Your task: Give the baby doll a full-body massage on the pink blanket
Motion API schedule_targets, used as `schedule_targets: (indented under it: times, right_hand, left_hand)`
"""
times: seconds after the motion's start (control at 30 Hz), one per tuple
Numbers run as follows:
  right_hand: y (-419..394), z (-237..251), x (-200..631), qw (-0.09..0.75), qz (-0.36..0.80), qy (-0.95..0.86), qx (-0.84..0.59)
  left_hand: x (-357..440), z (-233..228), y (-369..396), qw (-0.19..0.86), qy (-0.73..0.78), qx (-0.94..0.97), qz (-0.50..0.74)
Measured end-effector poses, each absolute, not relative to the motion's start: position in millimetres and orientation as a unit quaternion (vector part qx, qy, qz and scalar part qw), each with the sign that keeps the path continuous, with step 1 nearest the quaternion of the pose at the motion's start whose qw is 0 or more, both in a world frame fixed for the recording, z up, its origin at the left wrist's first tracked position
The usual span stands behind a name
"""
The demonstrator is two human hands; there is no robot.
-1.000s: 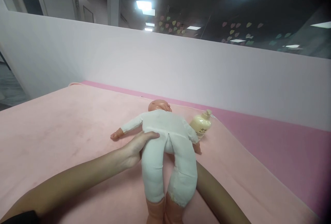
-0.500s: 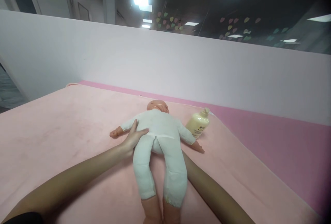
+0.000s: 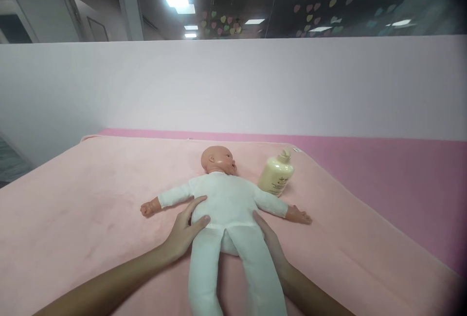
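A baby doll point(image 3: 228, 201) in a white cloth suit lies face down on a pale pink blanket point(image 3: 91, 199), its arms spread and its head turned to the right. My left hand point(image 3: 185, 231) presses against the doll's left hip, fingers curled onto its lower back. My right hand point(image 3: 270, 243) lies flat along the doll's right hip and thigh. Both hands clasp the doll's waist from either side. A cream lotion bottle point(image 3: 275, 176) lies just right of the doll's head.
The blanket covers a darker pink surface point(image 3: 383, 179) that shows at the right and back. A white partition wall point(image 3: 233, 87) stands right behind it. The surface's left edge drops to a dark floor point(image 3: 9, 167).
The doll has been set down flatter and farther from me, with its head now turned sideways. My right hand came out from under the doll to its right hip. The view tilted down.
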State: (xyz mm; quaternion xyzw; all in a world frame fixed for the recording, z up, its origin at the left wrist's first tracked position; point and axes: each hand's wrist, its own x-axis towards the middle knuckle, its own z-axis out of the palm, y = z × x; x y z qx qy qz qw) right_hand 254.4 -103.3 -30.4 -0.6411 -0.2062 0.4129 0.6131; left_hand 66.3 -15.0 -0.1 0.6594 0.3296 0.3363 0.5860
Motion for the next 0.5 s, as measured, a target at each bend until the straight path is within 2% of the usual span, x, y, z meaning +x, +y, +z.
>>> schedule_targets:
  times: [0.07, 0.13, 0.27, 0.5]
  right_hand:
    - [-105, -27, 252, 0.603, 0.491, -0.192, -0.599]
    - [-108, -23, 250, 0.597, 0.515, -0.203, -0.580]
    - [-111, -22, 245, 0.606, 0.452, -0.236, -0.610]
    - [-105, -36, 248, 0.669, 0.367, -0.210, -0.612]
  left_hand:
    - [68, -3, -10, 0.593, 0.346, 0.633, 0.358]
    - [69, -8, -4, 0.601, 0.375, 0.581, 0.400]
    - [69, -20, 5, 0.611, 0.407, 0.489, 0.471]
    - [64, -17, -2, 0.582, 0.417, 0.536, 0.447]
